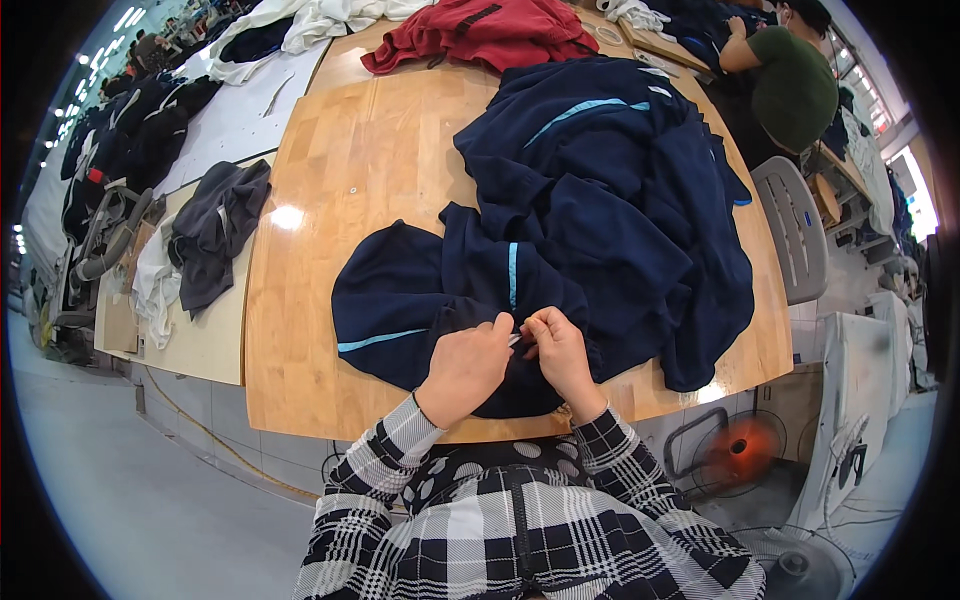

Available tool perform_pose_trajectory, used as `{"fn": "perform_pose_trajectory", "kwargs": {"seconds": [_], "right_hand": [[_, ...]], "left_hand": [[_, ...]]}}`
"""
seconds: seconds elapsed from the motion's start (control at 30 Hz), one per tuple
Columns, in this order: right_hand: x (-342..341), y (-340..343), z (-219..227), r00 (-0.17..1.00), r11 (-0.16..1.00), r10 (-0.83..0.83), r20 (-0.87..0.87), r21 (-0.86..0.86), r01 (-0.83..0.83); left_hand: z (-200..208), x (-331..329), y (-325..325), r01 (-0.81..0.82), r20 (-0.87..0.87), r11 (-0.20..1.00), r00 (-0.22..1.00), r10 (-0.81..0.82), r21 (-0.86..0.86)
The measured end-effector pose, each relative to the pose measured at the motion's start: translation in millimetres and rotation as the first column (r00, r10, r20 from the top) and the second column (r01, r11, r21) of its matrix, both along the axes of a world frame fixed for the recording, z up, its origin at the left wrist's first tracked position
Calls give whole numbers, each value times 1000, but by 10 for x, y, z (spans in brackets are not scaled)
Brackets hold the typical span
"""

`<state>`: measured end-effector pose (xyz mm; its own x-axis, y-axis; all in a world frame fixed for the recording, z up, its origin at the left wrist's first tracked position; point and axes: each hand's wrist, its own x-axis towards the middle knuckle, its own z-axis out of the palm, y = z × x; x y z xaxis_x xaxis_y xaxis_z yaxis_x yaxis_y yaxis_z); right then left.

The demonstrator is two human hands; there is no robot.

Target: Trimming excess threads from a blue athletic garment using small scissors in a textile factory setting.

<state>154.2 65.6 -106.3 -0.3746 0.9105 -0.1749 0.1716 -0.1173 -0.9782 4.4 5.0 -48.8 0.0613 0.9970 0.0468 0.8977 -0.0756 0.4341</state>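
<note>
A navy garment (400,270) with light blue piping lies bunched near the front edge of the wooden table. Over its near part my left hand (468,368) is closed, with the dark cloth gathered at its fingers. Close on its right, my right hand (560,352) is closed in a pinch. A small shiny, pale tip (514,339) shows between the two hands; its kind and which hand holds it are hidden by the fingers. More navy garments (610,220) are heaped just beyond and to the right, touching the piece under my hands.
The wooden table (310,260) carries a red garment pile (480,35) at its far end. Grey cloth (218,230) lies on a lower table at left. A grey chair (790,225) stands at right, near a person in green (795,90). An orange-centred fan (740,447) stands below right.
</note>
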Motion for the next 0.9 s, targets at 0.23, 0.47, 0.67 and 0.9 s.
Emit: {"fn": "perform_pose_trajectory", "kwargs": {"seconds": [0.23, 0.47, 0.67, 0.9], "right_hand": [[-1, 1, 18, 1000, 1000, 20, 21, 12, -20], [56, -2, 28, 981, 995, -68, -182, -84, 54], [653, -28, 485, 897, 986, -159, -411, -112, 124], [1168, -47, 616, 875, 926, 355, 329, 3, -377]], "left_hand": [[-45, 3, 19, -3, 2, 1000, 1000, 3, 24], [20, -76, -11, -43, 82, 999, 996, 43, -8], [95, -356, -68, -179, 288, 981, 938, 194, -80], [3, -312, -55, -226, 467, 969, 849, 248, -104]]}}
